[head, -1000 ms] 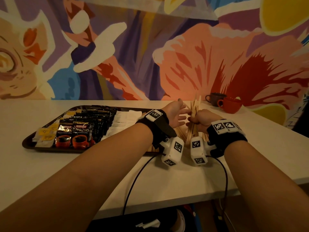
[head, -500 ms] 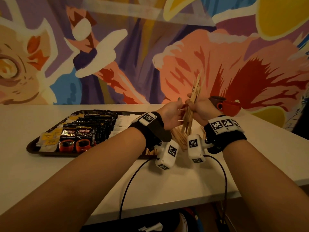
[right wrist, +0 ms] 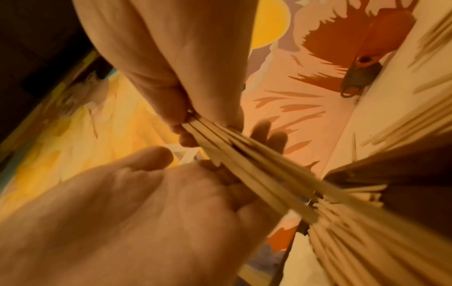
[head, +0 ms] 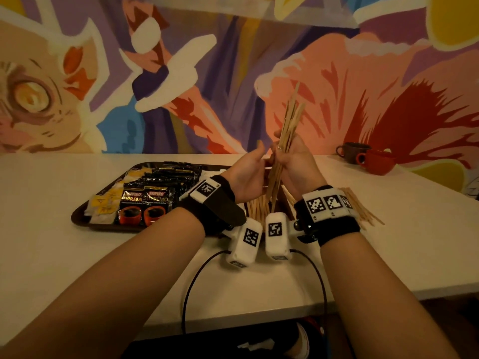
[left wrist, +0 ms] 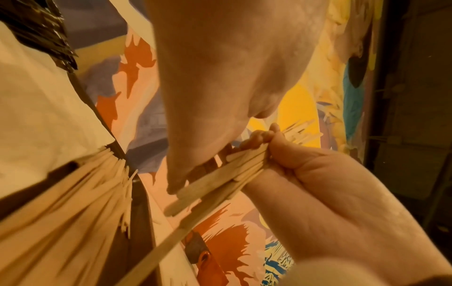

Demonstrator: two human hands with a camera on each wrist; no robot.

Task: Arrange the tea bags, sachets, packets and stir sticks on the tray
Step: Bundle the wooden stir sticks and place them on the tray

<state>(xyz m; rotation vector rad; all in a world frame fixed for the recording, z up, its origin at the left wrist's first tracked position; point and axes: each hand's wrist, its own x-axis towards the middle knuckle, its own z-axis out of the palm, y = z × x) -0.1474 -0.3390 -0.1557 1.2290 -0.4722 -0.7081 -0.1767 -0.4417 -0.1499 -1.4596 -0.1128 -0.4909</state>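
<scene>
My right hand (head: 283,154) grips a bundle of wooden stir sticks (head: 287,130) upright above the right end of the dark tray (head: 83,221). My left hand (head: 255,158) stands beside it, palm toward the sticks and fingers relaxed. In the right wrist view the left hand's (right wrist: 186,174) fingers touch the bundle (right wrist: 257,164) below the right hand's (right wrist: 193,123) grip. More loose sticks (head: 256,208) lie on the tray under the hands. Black coffee packets (head: 145,200) and yellow-tagged tea bags (head: 103,206) lie in rows on the tray's left.
Another pile of sticks (head: 363,211) lies on the white table behind my right wrist. A red cup (head: 375,161) and a dark cup (head: 350,151) stand at the back right by the painted wall. The table edge runs close to my forearms.
My right hand has lifted the stick bundle from low over the tray to upright and higher. The left hand rose alongside it.
</scene>
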